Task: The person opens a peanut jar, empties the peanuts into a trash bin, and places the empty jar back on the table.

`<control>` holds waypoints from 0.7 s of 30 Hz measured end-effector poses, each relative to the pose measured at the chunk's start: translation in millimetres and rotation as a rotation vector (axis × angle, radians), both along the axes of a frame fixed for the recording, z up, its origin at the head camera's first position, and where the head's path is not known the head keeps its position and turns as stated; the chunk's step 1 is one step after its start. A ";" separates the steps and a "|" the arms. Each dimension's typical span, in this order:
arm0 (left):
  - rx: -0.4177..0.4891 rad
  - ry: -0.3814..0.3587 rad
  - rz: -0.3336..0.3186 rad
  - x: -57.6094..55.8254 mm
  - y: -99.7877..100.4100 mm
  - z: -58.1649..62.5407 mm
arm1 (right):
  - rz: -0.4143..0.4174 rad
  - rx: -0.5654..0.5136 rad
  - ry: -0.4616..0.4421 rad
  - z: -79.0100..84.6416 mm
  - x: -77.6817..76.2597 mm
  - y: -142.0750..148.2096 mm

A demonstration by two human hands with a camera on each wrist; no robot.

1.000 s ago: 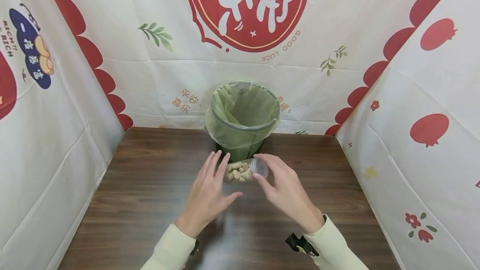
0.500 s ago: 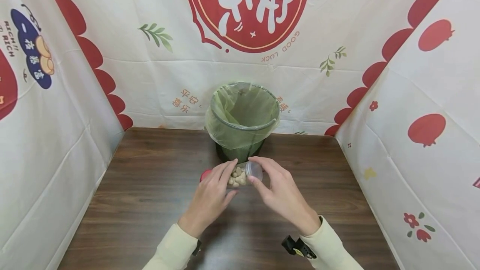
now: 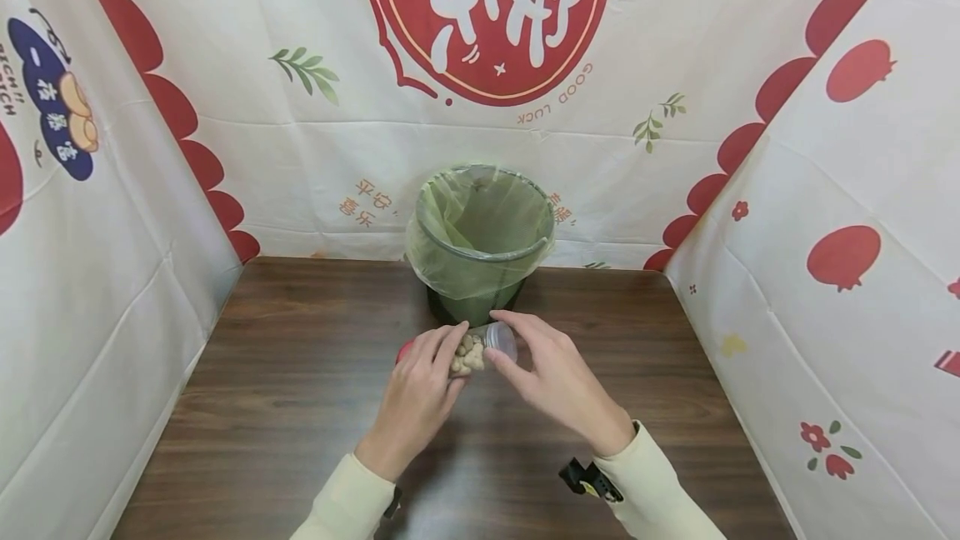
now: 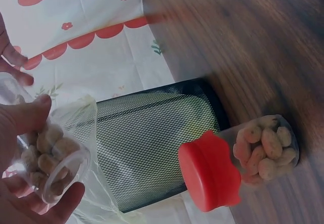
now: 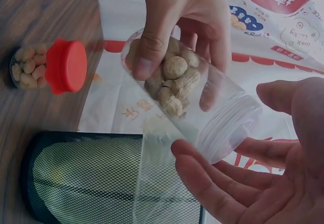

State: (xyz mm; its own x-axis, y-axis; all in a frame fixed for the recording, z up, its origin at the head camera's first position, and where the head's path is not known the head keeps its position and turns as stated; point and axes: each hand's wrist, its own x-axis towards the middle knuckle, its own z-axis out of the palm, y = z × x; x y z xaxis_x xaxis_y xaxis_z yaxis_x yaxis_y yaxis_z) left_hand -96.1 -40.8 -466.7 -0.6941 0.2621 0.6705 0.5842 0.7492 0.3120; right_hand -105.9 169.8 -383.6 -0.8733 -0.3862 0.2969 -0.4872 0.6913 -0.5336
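brown tabletop [image 3: 300, 390], tilted clear jar [image 5: 185, 89]

A clear jar [image 5: 190, 100] of unshelled peanuts [image 5: 174, 69] tilts in the left hand [image 5: 187, 16], which grips its body. The right hand [image 5: 268, 178] spreads its fingers around the jar's clear lid [image 5: 230, 127]. Beyond the jar, to its left, a red-lidded container [image 5: 48, 69] of pale nuts sits on a wooden table [image 5: 66, 6]. A black mesh bin [image 5: 96, 178] stands below the jar in this view, and printed cloth [image 5: 121, 110] hangs behind it.
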 end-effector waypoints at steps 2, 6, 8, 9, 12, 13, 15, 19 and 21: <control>0.008 0.008 0.009 -0.3 0.4 -0.3 | -0.003 -0.019 -0.027 -1.3 -1.8 0.0; 0.007 0.009 0.030 -0.1 1.4 -0.2 | -0.013 -0.056 -0.079 -3.7 -4.3 0.3; 0.000 0.004 0.037 0.1 2.1 -0.1 | -0.017 -0.063 -0.093 -5.0 -5.3 0.8; -0.001 0.002 0.039 0.3 2.3 -0.1 | -0.016 -0.068 -0.099 -5.6 -6.0 1.0; -0.007 -0.002 0.041 0.7 3.0 -0.2 | 0.000 -0.073 -0.105 -7.7 -7.7 2.0; -0.008 -0.005 0.039 0.7 3.1 -0.3 | 0.010 -0.073 -0.105 -8.4 -8.2 2.5; -0.006 -0.014 0.034 0.4 3.1 -0.6 | 0.039 -0.073 -0.092 -9.9 -9.3 3.7; 0.001 -0.048 0.019 -0.1 3.0 -1.1 | 0.098 -0.051 -0.055 -11.9 -10.3 6.2; 0.001 -0.062 0.016 -0.2 2.9 -1.7 | 0.121 -0.033 -0.034 -12.6 -10.4 7.2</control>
State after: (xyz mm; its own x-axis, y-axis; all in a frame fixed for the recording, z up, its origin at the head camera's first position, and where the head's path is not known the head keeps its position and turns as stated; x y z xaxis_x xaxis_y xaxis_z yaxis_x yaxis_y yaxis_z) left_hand -96.3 -37.9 -468.3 -0.7383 0.2498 0.6265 0.5517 0.7581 0.3478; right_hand -116.3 177.0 -396.2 -0.8305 -0.4800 0.2827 -0.5476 0.6100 -0.5728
